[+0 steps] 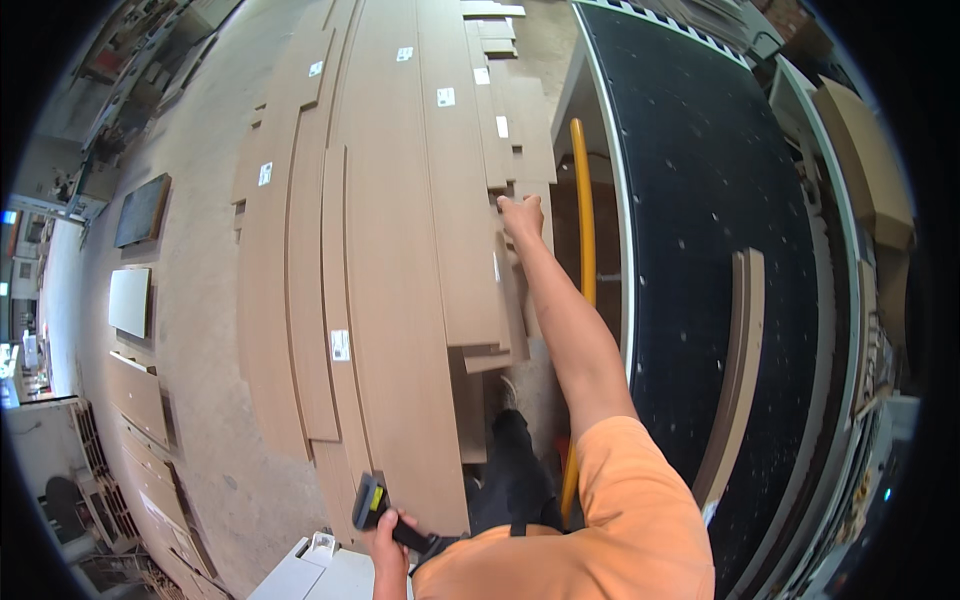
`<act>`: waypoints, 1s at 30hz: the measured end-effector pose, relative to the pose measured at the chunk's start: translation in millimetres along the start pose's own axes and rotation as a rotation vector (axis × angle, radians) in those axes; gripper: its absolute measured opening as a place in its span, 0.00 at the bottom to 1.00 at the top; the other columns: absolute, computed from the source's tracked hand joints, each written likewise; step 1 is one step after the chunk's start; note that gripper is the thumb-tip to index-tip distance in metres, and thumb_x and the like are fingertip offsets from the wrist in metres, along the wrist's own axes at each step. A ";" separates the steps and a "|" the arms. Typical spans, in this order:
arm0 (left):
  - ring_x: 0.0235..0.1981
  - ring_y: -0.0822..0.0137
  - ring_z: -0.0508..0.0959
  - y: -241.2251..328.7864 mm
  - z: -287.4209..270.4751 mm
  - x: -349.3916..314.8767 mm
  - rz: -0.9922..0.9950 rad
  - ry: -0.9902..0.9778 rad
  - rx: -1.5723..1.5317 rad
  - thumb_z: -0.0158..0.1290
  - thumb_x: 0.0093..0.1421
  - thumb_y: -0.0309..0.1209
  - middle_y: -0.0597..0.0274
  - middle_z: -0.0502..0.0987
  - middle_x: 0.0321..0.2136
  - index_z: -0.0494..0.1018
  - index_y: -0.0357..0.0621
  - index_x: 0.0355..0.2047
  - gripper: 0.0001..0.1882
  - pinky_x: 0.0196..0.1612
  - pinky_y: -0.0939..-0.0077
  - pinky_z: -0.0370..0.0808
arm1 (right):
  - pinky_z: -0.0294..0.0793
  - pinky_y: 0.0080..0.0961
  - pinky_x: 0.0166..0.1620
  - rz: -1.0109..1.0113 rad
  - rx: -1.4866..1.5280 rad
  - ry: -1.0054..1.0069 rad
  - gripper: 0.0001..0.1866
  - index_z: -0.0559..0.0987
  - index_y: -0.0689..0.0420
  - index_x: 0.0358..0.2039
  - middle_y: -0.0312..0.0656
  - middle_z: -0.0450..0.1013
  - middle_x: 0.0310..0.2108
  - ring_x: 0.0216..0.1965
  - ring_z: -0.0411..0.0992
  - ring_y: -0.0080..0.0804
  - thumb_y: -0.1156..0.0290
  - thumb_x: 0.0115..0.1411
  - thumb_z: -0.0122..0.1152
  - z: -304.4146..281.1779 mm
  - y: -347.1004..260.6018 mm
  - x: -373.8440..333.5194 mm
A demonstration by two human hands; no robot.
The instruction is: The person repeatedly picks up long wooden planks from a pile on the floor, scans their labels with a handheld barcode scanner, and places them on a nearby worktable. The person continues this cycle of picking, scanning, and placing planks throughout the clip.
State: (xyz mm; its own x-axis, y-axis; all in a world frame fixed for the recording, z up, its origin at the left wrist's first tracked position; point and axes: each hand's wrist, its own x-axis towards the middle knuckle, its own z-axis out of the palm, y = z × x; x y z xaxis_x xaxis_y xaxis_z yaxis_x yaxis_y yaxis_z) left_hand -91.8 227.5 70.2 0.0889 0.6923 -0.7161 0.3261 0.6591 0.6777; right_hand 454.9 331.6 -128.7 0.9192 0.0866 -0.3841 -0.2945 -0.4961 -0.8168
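Note:
Low in the view, my left hand (388, 540) is wrapped round the handle of a dark handheld barcode scanner (371, 503) with a yellow label. The scanner is over the near end of a broad stack of light wood-grain boards (385, 240). My right arm stretches forward, and my right hand (522, 213) is at the right edge of the stack with its fingers curled closed. What lies inside those fingers is too small to make out. Several boards carry white labels, one label (446, 97) being on a long board ahead.
On my right runs a black-topped conveyor table (715, 200) with a narrow wooden strip (735, 370) on it. A yellow rail (583, 215) stands beside the table. More panels (137, 395) are at the far left. A white cabinet (310, 575) is at the lower left.

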 end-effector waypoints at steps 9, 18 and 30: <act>0.19 0.70 0.79 13.0 30.3 -4.5 -0.010 0.074 0.042 0.56 0.58 0.36 0.56 0.77 0.26 0.72 0.38 0.40 0.15 0.10 0.83 0.64 | 0.74 0.42 0.55 -0.001 0.157 0.099 0.32 0.69 0.66 0.56 0.58 0.77 0.47 0.50 0.77 0.52 0.61 0.56 0.69 29.4 18.4 32.1; 0.12 0.77 0.70 5.0 37.7 -5.9 0.127 -0.176 0.106 0.59 0.57 0.40 0.58 0.80 0.21 0.75 0.41 0.35 0.15 0.13 0.83 0.59 | 0.74 0.40 0.54 0.005 0.075 -0.185 0.39 0.61 0.69 0.62 0.57 0.77 0.45 0.46 0.78 0.45 0.64 0.57 0.68 -99.7 122.6 -231.5; 0.29 0.66 0.82 -32.7 -101.3 -6.8 0.283 -0.651 0.002 0.59 0.59 0.26 0.58 0.78 0.30 0.73 0.32 0.48 0.18 0.34 0.72 0.79 | 0.78 0.52 0.41 -0.496 -0.459 0.102 0.36 0.65 0.60 0.63 0.54 0.74 0.44 0.40 0.76 0.61 0.70 0.54 0.66 -177.2 128.0 -483.7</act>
State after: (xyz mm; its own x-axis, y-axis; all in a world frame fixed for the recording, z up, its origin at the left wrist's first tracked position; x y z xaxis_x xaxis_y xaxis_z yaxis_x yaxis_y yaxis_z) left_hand -198.4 231.0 69.9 0.7147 0.5204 -0.4673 0.2092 0.4785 0.8528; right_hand 18.8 73.1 28.8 0.9435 0.3277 0.0492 0.2879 -0.7371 -0.6114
